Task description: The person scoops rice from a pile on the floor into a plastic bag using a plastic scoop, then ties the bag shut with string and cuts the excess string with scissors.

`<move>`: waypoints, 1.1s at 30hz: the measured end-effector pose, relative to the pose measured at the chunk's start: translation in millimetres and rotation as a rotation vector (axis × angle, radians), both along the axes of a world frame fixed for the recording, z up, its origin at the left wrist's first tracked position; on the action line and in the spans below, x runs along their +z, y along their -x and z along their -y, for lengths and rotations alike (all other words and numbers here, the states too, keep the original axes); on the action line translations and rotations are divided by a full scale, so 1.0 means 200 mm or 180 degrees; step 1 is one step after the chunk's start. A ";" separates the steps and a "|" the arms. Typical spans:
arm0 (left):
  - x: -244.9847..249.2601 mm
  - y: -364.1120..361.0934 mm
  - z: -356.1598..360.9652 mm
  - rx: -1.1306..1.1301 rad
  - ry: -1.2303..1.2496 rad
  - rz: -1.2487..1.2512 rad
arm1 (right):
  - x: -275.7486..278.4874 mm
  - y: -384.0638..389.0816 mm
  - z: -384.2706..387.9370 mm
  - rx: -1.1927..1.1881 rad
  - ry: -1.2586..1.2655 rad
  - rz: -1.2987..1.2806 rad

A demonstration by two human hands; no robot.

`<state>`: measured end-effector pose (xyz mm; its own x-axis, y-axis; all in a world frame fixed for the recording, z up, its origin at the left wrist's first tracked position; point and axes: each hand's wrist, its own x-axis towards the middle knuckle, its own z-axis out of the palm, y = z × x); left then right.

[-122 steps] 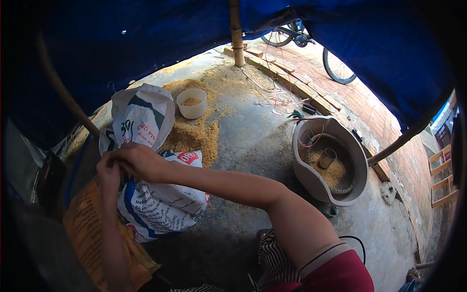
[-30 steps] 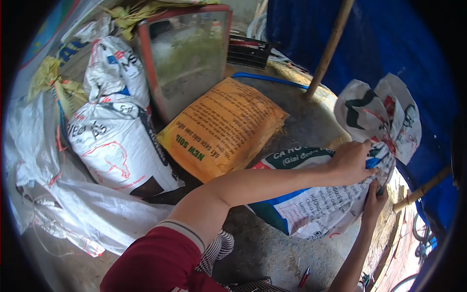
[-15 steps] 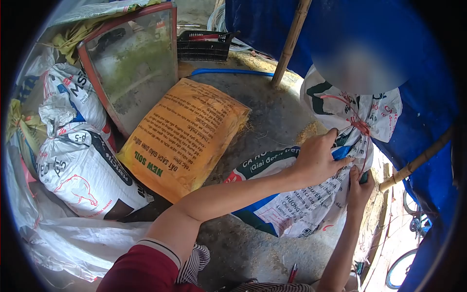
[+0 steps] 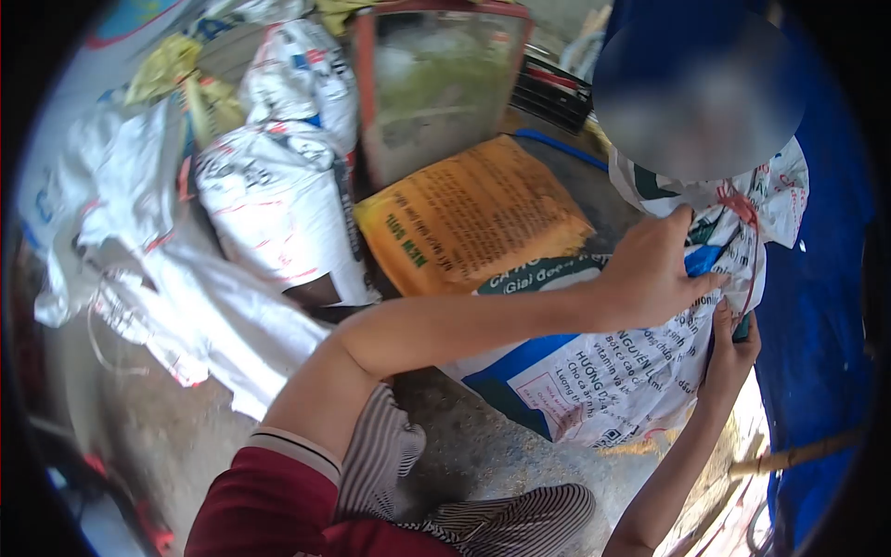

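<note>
A white printed sack (image 4: 603, 371) with green and blue panels leans on the floor in front of me, its gathered neck tied with reddish string (image 4: 738, 206). My left hand (image 4: 654, 269) is closed on the sack just below the tie, gripping its bunched fabric. Lower down on the sack's right edge, my right hand (image 4: 733, 339) is closed round a fold. A loose end of the string hangs down past both hands. The sack's top flares out above the tie, and a blurred patch covers part of it.
An orange bag (image 4: 473, 213) lies behind the sack. Full white sacks (image 4: 278, 204) stand at left, with crumpled white sacking (image 4: 204, 297) nearby. A red-framed glass pane (image 4: 445, 84) and a black crate (image 4: 552, 93) are at the back. Blue tarp (image 4: 817, 278) and a bamboo pole (image 4: 798, 455) border the right.
The view has swung left, so the surroundings sit farther right in it. Both hands keep their hold on the sack near its tied neck, with little change in their grip.
</note>
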<state>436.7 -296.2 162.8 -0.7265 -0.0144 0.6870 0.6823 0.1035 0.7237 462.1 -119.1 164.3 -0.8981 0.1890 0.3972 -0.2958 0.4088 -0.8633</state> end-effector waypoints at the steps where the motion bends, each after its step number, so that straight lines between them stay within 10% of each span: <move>1: 0.03 -0.02 0.10 0.0236 0.0261 -0.0060 | 0.03 0.00 0.08 0.0128 0.0000 0.0007; 19: 0.04 -0.94 1.09 0.2733 -0.0597 0.0345 | -0.10 -0.17 1.51 0.2958 0.0263 -0.0639; 27: -1.19 -0.93 1.39 0.4127 0.1307 0.2068 | -0.73 -0.15 1.54 0.3102 -0.1969 -0.0413; 33: -1.20 -0.85 1.33 0.3989 0.0901 0.2098 | -0.76 0.00 1.28 0.3530 -0.2065 0.0599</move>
